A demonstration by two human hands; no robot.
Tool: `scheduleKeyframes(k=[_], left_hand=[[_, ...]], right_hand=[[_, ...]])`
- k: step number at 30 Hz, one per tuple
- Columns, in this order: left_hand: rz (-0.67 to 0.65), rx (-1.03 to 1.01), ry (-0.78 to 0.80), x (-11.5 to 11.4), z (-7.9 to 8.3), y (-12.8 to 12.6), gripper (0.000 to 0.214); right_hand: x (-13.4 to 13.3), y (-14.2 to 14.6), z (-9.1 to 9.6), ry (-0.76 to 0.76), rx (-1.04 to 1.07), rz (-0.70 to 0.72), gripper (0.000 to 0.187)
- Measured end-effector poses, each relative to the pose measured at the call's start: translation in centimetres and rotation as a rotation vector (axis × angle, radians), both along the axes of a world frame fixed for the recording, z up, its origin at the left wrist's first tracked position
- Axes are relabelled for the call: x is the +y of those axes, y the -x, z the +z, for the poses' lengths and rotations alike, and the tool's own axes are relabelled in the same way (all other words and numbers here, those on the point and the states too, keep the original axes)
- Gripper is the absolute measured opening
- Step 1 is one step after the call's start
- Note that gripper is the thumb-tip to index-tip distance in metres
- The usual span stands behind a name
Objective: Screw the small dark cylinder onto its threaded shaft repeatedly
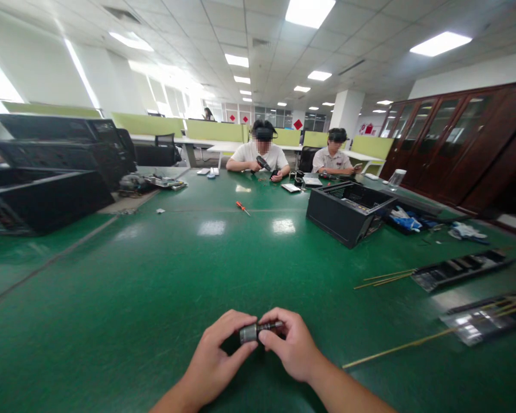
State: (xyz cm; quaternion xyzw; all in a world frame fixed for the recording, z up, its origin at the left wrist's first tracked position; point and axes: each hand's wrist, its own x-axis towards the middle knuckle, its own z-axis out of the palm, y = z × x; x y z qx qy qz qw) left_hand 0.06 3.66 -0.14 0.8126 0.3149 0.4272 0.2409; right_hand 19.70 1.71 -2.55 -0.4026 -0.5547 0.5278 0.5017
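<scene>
Between both hands, just above the near part of the green table, is a small dark metal cylinder with a thinner shaft (248, 334); its exact kind is unclear. My left hand (215, 355) grips the wide silver-grey body between thumb and fingers. From the other side, the thumb and fingers of my right hand (294, 344) pinch the narrow shaft, whose tip shows past the thumb. Fingers cover part of the piece. Farther off on the table lies an orange-handled screwdriver (241, 207), apart from both hands.
A black computer case (339, 215) stands at right, with others stacked at left (47, 201). Two flat dark trays (464, 269) with thin yellow rods (384, 279) lie at right. Across the green table (155, 287), one person (260, 155) holds a power drill; another (333, 155) sits beside.
</scene>
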Motion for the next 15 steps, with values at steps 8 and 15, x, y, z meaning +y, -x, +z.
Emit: scheduleKeyframes(k=[8, 15], left_hand=[[-0.007, -0.008, -0.013, -0.05, -0.01, -0.04, 0.028], [-0.008, -0.003, -0.017, -0.24, 0.19, 0.01, 0.027]], right_hand=[[-0.09, -0.01, 0.60, 0.007, -0.055, -0.008, 0.012], [-0.26, 0.04, 0.70, -0.007, -0.084, -0.025, 0.011]])
